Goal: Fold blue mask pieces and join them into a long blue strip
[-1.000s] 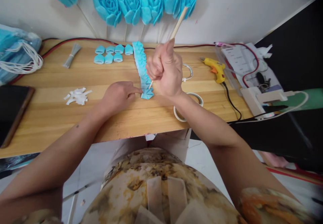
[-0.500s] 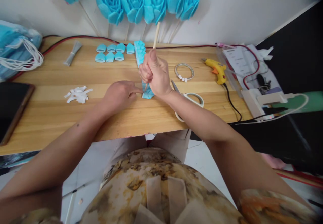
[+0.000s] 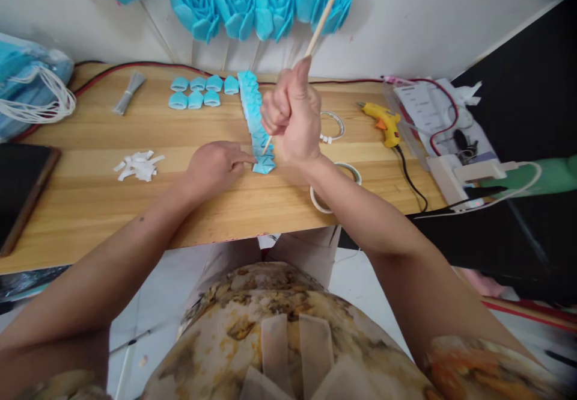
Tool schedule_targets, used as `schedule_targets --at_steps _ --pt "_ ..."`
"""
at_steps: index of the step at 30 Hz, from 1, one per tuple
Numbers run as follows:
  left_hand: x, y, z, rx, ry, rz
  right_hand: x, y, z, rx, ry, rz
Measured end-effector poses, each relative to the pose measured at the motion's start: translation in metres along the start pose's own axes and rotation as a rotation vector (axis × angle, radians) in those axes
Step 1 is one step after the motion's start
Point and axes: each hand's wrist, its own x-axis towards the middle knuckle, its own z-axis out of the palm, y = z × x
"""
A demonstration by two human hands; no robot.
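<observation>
My right hand point(image 3: 293, 111) is closed in a fist around a wooden stick point(image 3: 321, 26), thumb up. The stick slants, its thin lower tip at the near part of a blue pleated strip point(image 3: 253, 111) that lies lengthwise on the table. My left hand point(image 3: 216, 168) rests palm down left of the strip, with its index finger stretched to the strip's near left edge and the other fingers curled. Scissors lie under my right forearm, mostly hidden, with a white-rimmed ring point(image 3: 318, 200) showing. Several small folded blue pieces point(image 3: 195, 100) sit in two rows left of the strip's far end.
Blue fabric flowers point(image 3: 237, 6) on sticks stand along the wall. A yellow glue gun point(image 3: 383, 122) and a roll of tape point(image 3: 333, 128) lie to the right. White scraps point(image 3: 139, 165), a bundle of ties point(image 3: 128, 93) and a dark tablet point(image 3: 24, 189) are left.
My right hand has moved up and to the right with the stick, which now leans more to the right. More of the blue strip shows. My left hand has stayed nearly in place.
</observation>
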Motion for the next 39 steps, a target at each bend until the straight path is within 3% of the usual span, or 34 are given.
schedule_targets --at_steps 5,11,17,27,30,34,37,39 --pt "0.001 0.001 -0.001 0.012 -0.027 -0.023 -0.002 0.006 -0.002 0.009 -0.07 0.035" --pt "0.001 0.001 -0.001 0.035 -0.045 -0.028 -0.008 -0.005 -0.011 -0.001 -0.009 -0.023" --pt "0.001 0.009 -0.004 0.043 -0.026 -0.034 -0.009 0.021 -0.01 0.056 -0.064 0.025" --pt "0.004 0.011 0.006 0.033 0.053 -0.091 -0.02 0.016 -0.012 0.193 -0.025 -0.143" --pt "0.004 0.01 0.007 0.045 0.061 -0.073 -0.02 0.008 -0.012 0.161 0.0 -0.081" --pt "0.003 0.011 0.007 0.04 0.07 -0.086 -0.016 -0.022 -0.01 0.259 0.121 -0.084" --pt "0.003 0.013 0.006 0.038 0.058 -0.097 -0.014 -0.039 -0.003 0.308 0.094 -0.17" --pt "0.004 0.015 0.005 0.049 0.055 -0.106 -0.016 -0.037 0.004 0.304 0.043 -0.225"
